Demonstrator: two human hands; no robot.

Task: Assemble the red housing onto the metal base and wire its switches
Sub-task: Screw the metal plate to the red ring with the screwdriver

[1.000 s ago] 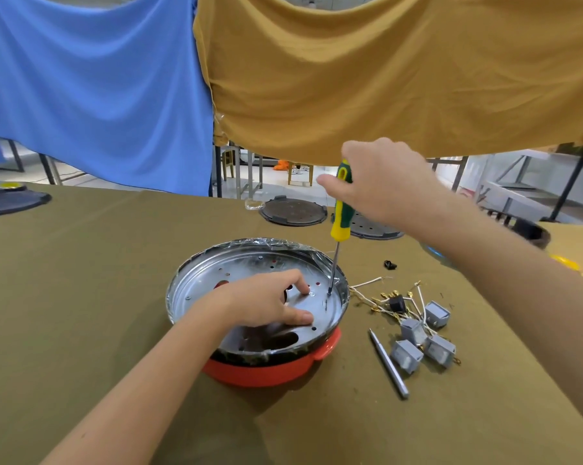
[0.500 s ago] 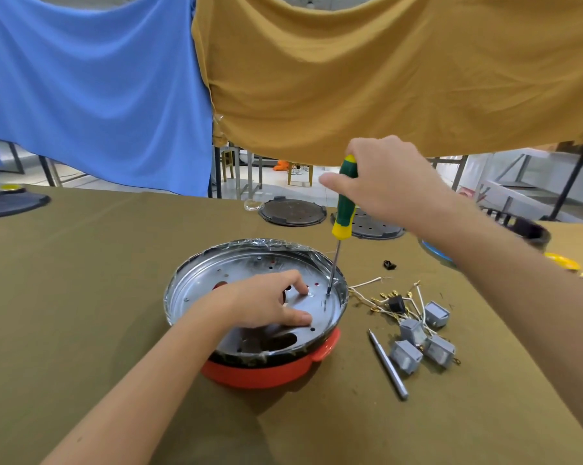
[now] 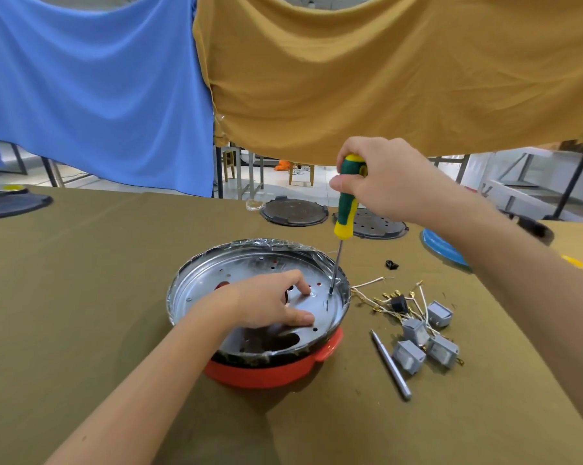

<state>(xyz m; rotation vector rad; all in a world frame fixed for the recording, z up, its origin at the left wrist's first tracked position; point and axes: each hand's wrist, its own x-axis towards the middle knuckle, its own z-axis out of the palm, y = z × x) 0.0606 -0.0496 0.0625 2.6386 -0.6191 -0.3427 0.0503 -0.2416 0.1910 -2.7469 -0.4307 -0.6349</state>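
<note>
1. The metal base (image 3: 250, 273) is shown as a perforated disc, partly wrapped in clear film, seated on top of the red housing (image 3: 266, 372); both rest on the olive-covered counter (image 3: 82, 297). All other places are given relative to this base.
2. The left hand (image 3: 266, 305) is laid on the base near its centre, fingers spread and pressing down with the fingertips; nothing is clasped by it.
3. The screwdriver (image 3: 345, 209), green and yellow in the handle, is held nearly upright over the right part of the base, its tip set down on the disc close to the rim. Whether a screw sits under the tip cannot be told.
4. The right hand (image 3: 387, 179) is wrapped around the top of the handle, its grip clamped on the tool.
5. The step in hand is judged to be the fastening of base to housing. It is best done with the shaft kept square to the disc, downward pressure maintained while turning, and the base steadied so that the holes stay aligned.
6. Slipping of the tip onto the film or out of the screw head is judged the chief risk.
7. To the right of the base, on the counter, four grey switches (image 3: 424, 340) are seen tangled with pale wires (image 3: 370, 283); they are not yet fitted.
8. A slim metal tool (image 3: 391, 364) lies between base and switches.
</note>
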